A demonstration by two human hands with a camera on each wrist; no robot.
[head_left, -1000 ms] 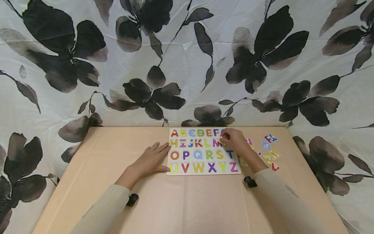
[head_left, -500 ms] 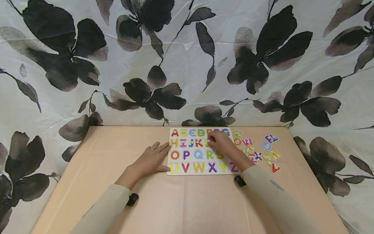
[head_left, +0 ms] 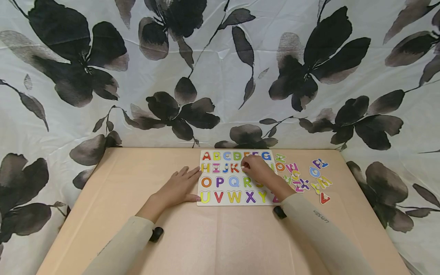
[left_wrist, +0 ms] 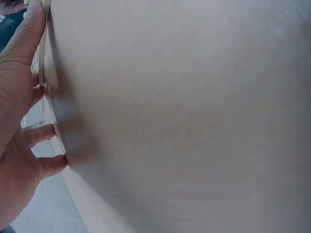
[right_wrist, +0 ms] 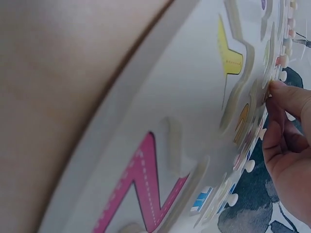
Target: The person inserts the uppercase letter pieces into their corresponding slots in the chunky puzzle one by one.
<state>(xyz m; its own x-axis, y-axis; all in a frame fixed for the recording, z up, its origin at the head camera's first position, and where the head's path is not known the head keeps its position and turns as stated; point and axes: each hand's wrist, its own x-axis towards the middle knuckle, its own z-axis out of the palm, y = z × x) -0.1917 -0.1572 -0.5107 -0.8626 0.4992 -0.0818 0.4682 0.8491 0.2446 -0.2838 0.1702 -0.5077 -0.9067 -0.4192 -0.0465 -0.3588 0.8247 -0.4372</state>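
A white alphabet puzzle board [head_left: 227, 189] with colourful letters lies at the table's far edge. My right hand [head_left: 258, 169] is over its second row, just right of the K [head_left: 234, 168], covering the letters there. In the right wrist view its thumb and forefinger [right_wrist: 286, 94] pinch a small letter puzzle piece low at the board; the fingers hide most of it. My left hand [head_left: 177, 186] rests spread on the table with fingertips and thumb at the board's left edge. Its straight fingers [left_wrist: 51, 166] show in the left wrist view.
Loose letter pieces lie to the board's right, among them a green N [head_left: 280, 157], a pink W [head_left: 291, 168], a purple X [head_left: 304, 184] and a red V [head_left: 324, 198]. Knobbed pieces [right_wrist: 233, 199] sit in the board. A floral cloth [head_left: 220, 76] hangs behind the table.
My right hand has moved left along the board, from near the G to beside the K, uncovering the G and loose pieces on the right. The left hand stays put.
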